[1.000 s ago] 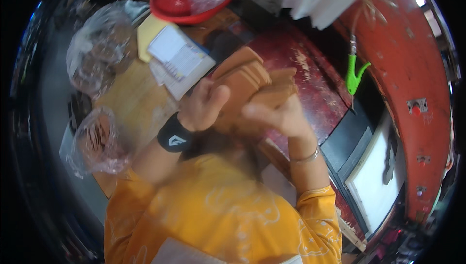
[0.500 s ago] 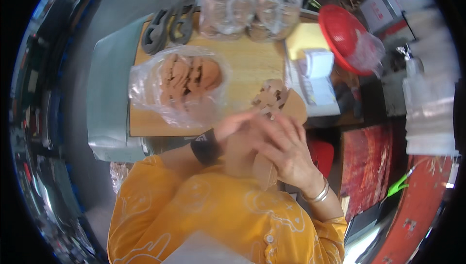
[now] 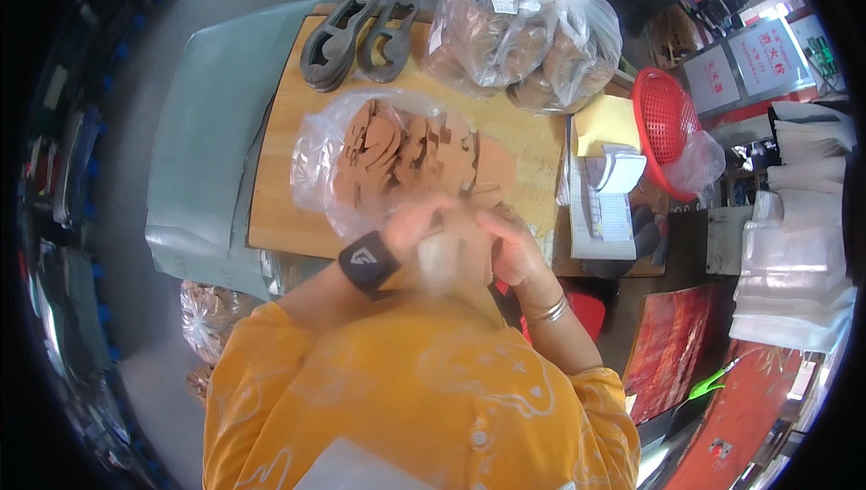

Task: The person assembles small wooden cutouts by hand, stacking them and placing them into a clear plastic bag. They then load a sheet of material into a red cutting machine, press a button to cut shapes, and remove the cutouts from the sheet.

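My left hand, with a black band at its wrist, is closed on tan cut-out pieces in front of my chest. My right hand, with bangles at the wrist, closes on their right side, thumb toward the left hand. The held pieces are blurred, and fingers hide part of them. Just beyond the hands, a heap of similar tan cut-out pieces lies on a clear plastic bag. A few pieces stand at the heap's right end.
The wooden table bears grey looped cut-outs at the far left and a bulging clear bag at the back. On the right are papers and a red basket. A green-grey sheet adjoins the table's left side.
My right hand has drawn in from spread fingers to a grip beside the left. The slotted pieces formerly above the hands are now out of them, with similar pieces at the heap's right end. The view has shifted.
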Motion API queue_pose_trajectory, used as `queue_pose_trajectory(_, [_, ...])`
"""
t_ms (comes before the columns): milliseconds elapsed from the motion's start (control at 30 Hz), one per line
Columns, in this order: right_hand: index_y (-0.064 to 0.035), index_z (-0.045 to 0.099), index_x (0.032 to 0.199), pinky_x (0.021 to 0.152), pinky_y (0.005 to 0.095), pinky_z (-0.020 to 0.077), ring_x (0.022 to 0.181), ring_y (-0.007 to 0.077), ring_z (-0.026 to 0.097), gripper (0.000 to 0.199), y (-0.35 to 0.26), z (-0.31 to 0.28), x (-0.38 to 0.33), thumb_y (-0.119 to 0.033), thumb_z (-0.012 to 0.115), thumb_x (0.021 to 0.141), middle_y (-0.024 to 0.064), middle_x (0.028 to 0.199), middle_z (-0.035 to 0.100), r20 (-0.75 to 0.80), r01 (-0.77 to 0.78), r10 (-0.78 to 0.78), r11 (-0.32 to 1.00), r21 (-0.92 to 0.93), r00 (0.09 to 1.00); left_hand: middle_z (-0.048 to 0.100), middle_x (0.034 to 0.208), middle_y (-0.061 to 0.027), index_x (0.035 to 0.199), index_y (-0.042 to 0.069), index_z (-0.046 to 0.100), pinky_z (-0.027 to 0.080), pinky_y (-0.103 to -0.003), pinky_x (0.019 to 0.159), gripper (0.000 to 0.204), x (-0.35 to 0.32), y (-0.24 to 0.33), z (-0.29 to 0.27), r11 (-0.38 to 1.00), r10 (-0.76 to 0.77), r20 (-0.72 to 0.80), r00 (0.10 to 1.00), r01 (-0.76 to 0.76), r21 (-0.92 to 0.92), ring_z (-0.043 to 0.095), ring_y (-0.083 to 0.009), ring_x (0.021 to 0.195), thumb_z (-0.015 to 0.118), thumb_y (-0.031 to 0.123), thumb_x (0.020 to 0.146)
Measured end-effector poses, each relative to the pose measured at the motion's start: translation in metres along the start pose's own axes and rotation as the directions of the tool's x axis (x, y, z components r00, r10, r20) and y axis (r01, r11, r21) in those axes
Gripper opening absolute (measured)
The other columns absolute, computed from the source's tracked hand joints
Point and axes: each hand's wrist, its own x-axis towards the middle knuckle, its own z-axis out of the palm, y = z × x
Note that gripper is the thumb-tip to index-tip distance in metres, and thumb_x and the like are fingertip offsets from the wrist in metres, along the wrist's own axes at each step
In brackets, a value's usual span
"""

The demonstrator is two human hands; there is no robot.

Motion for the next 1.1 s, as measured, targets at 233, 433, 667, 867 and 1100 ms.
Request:
queue_pose_trajectory(233, [0.0028, 0.056, 0.115, 0.086, 0.0325, 0.0466, 0.098, 0.0177, 0.059, 0.032, -0.014, 0.028, 0.073, -0.017, 0.053, 0.090, 0.0082, 0.108, 0.062, -0.008, -0.280, 0.283, 0.953, 0.119, 0.959, 0.060, 0.108, -0.0023, 0.118, 0.005, 0.052, 0.047, -0.029, 0.084, 0.031, 0.010, 0.026, -0.053, 0.909, -0.288, -0.192, 0.938, 0.205, -0.363, 0.058, -0.0138, 0.096, 0.055, 0.019, 0.090])
queue_pose_trajectory(433, [0.0000, 0.052, 0.116, 0.090, 0.0359, 0.0451, 0.104, 0.0225, 0.056, 0.032, 0.017, 0.026, 0.140, -0.011, 0.058, 0.087, 0.0116, 0.112, 0.059, 0.148, -0.348, 0.318, 0.893, 0.284, 0.936, 0.060, 0.111, -0.0070, 0.125, 0.004, 0.049, 0.049, -0.030, 0.083, 0.039, 0.018, 0.028, -0.110, 0.964, -0.173, -0.319, 0.932, 0.094, -0.247, 0.058, -0.0146, 0.098, 0.056, 0.022, 0.091])
queue_pose_trajectory(667, [-0.0018, 0.047, 0.115, 0.084, 0.0366, 0.0487, 0.099, 0.0239, 0.057, 0.033, 0.093, 0.021, 0.160, 0.003, 0.052, 0.083, 0.0125, 0.109, 0.055, -0.133, -0.343, 0.389, 0.898, 0.276, 0.912, 0.058, 0.117, -0.0141, 0.139, 0.003, 0.032, 0.046, -0.031, 0.086, 0.066, -0.010, -0.007, -0.134, 0.842, -0.450, -0.512, 0.732, 0.538, 0.029, 0.056, -0.0202, 0.105, 0.061, 0.030, 0.086])
queue_pose_trajectory(867, [-0.0001, 0.043, 0.116, 0.086, 0.0383, 0.0481, 0.102, 0.0253, 0.056, 0.037, 0.098, 0.019, 0.161, 0.007, 0.049, 0.080, 0.0134, 0.111, 0.053, -0.086, -0.249, 0.288, 0.918, 0.309, 0.954, 0.065, 0.088, -0.0133, 0.113, 0.009, 0.060, 0.050, -0.038, 0.075, 0.043, -0.062, 0.036, -0.097, 0.345, -0.268, -0.171, 0.948, 0.260, 0.902, 0.062, -0.0282, 0.089, 0.060, 0.040, 0.082])
queue_pose_trajectory(1100, [-0.0012, 0.054, 0.110, 0.079, 0.0336, 0.0495, 0.093, 0.0191, 0.059, 0.029, 0.072, 0.021, 0.147, -0.005, 0.058, 0.081, 0.0100, 0.101, 0.059, -0.109, -0.382, 0.366, 0.887, -0.260, 0.924, 0.063, 0.082, -0.0097, 0.086, 0.011, 0.063, 0.041, -0.052, 0.081, 0.031, -0.076, 0.077, -0.043, 0.229, -0.270, 0.215, 0.939, -0.154, 0.961, 0.061, -0.0293, 0.079, 0.064, 0.039, 0.073])
